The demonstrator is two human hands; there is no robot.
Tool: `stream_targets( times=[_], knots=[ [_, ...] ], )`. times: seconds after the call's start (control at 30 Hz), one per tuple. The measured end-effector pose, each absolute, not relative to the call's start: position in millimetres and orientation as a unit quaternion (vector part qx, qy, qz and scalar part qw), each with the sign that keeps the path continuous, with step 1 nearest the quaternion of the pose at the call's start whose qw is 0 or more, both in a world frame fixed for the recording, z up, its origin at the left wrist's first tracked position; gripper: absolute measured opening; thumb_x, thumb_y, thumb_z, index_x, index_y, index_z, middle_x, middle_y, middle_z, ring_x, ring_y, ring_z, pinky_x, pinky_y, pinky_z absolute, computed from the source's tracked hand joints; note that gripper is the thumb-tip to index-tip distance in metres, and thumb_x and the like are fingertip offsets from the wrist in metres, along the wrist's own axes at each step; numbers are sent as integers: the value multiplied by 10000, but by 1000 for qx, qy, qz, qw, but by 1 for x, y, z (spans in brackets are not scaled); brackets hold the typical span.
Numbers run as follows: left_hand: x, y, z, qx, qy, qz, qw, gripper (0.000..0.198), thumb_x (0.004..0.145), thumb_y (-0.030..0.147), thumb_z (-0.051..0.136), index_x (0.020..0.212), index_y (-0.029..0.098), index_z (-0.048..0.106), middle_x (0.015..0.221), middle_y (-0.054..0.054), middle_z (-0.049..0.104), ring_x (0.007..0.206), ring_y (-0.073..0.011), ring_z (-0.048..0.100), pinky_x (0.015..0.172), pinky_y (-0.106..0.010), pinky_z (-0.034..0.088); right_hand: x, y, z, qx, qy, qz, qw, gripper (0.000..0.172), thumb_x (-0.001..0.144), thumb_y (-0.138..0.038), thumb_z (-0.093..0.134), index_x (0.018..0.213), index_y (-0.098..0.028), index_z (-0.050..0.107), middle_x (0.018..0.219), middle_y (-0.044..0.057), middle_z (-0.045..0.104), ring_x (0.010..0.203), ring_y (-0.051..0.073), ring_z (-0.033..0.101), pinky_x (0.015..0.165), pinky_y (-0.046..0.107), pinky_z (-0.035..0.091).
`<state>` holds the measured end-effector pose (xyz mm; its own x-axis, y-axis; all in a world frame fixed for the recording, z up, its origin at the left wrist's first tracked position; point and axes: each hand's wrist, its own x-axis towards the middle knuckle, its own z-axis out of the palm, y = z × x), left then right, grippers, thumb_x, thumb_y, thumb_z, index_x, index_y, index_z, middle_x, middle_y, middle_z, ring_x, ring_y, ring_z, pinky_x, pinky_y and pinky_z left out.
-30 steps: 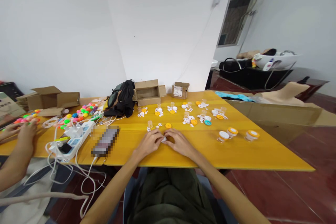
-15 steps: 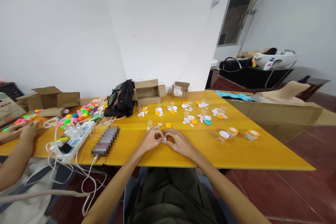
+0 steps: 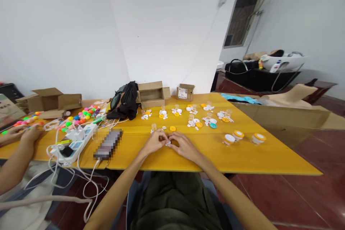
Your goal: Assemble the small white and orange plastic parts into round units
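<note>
Close to the table's front edge, my left hand [image 3: 155,141] and my right hand [image 3: 184,145] meet fingertip to fingertip. Both pinch a small white piece [image 3: 168,143], mostly hidden by the fingers, so its exact kind does not show. Just beyond them lie an orange ring-shaped lid [image 3: 173,128] and a few small white pieces [image 3: 164,127]. A small clear plastic cup [image 3: 153,127] stands behind my left hand. Farther back are several groups of clear cups, white discs, small white parts and coloured lids, among them a teal lid [image 3: 212,125].
Lidded clear jars [image 3: 229,139] stand to the right. On the left are a phone [image 3: 108,144], a power strip [image 3: 78,143] with tangled cables, colourful balls [image 3: 87,114] and a co-worker's hands [image 3: 30,134]. Cardboard boxes [image 3: 152,95] and a black bag [image 3: 126,102] line the wall.
My hands stay in nearly the same place, still pinching the white piece, which looks slightly turned. The co-worker's near hand at the left has shifted a little.
</note>
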<state>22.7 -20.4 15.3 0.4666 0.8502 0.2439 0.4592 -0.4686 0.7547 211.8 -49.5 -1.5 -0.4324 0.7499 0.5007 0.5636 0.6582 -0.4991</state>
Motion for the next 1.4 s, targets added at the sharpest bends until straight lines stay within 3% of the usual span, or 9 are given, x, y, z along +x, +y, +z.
stream_targets(
  times=[0.63,0.87,1.4],
  knots=[
    [24,-24,33,844,400,253,253,173,749,80,594,702,185,723,855,-27,646,776,-162,605,758,-289,494,211,-51,1,-401,-841,122,342,48,914,-236,639,908,-230,687,1046,75,722,1010,240,670,902,371,521],
    [25,-24,37,864,404,220,206,136,779,138,603,721,196,711,858,-31,655,812,-184,622,810,-303,510,211,-49,-2,-397,-844,111,345,42,908,-232,646,909,-225,688,1040,75,724,1006,234,671,906,362,520],
    [21,-22,30,884,372,220,176,179,772,77,589,741,202,714,902,-45,683,865,-199,653,840,-315,515,211,-50,0,-399,-843,106,345,38,891,-197,659,895,-222,688,1023,78,725,999,236,671,893,363,522]
  ],
)
